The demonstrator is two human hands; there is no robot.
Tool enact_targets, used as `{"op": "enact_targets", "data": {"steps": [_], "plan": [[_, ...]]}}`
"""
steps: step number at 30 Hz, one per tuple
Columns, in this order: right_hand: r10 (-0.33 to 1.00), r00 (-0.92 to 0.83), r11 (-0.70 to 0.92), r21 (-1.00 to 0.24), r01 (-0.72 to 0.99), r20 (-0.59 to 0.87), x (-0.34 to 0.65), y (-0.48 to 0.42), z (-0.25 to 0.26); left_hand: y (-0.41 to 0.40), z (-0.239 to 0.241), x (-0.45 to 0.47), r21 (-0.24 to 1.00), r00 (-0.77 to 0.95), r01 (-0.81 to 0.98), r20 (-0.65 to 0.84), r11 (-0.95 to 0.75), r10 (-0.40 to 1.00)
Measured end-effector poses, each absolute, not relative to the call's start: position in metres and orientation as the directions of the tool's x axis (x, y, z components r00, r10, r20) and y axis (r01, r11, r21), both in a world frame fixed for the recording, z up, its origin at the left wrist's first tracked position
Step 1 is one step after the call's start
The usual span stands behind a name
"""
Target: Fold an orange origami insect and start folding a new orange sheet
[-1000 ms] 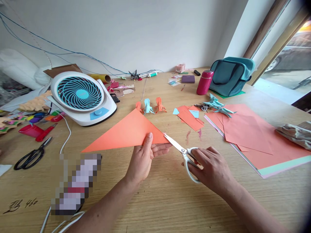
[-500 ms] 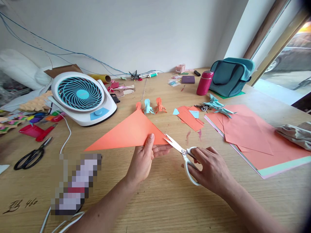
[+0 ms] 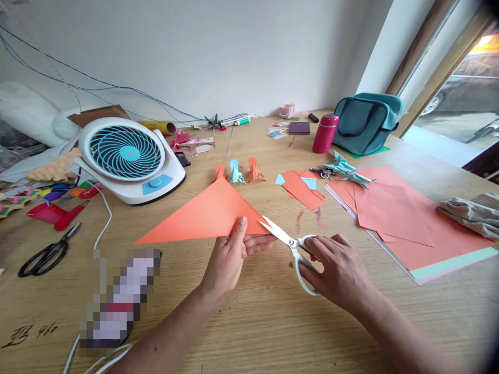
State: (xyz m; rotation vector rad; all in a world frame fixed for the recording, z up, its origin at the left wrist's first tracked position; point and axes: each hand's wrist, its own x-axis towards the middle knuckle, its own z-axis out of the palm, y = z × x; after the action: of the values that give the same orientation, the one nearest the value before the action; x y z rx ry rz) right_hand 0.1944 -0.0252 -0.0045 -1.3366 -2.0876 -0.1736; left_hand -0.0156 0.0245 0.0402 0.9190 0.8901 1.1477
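Observation:
My left hand (image 3: pixel 230 254) grips a folded triangle of orange paper (image 3: pixel 202 213) near its lower edge, thumb on top and fingers underneath. In my right hand (image 3: pixel 339 262) is a pair of white-handled scissors (image 3: pixel 302 259), the blades slightly parted at the right slanting edge of the paper. Just past the triangle's top stand small folded paper figures: a light blue one (image 3: pixel 236 172) and an orange one (image 3: pixel 255 170), with another orange one (image 3: pixel 219 171) partly hidden behind the paper's tip.
Orange paper scraps (image 3: pixel 302 188) lie ahead, and a stack of coloured sheets (image 3: pixel 405 213) is at right. Behind are a pink bottle (image 3: pixel 325 133) and a teal bag (image 3: pixel 364 124). A fan (image 3: pixel 128 156) and black scissors (image 3: pixel 49 254) are at left.
The scissor blades have shifted slightly left, a little further over the paper's edge. The whole view has moved slightly; my left hand keeps the same hold.

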Motion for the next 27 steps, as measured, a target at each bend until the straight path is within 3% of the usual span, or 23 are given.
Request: {"op": "enact_targets", "data": {"steps": [27], "plan": [[0.784, -0.261, 0.446, -0.218, 0.868, 0.563, 0.1943, -0.0268, -0.0013, 0.0204, 0.0411, -0.0145, 0.919, 0.221, -0.361, -0.082, 0.160, 0.972]]}}
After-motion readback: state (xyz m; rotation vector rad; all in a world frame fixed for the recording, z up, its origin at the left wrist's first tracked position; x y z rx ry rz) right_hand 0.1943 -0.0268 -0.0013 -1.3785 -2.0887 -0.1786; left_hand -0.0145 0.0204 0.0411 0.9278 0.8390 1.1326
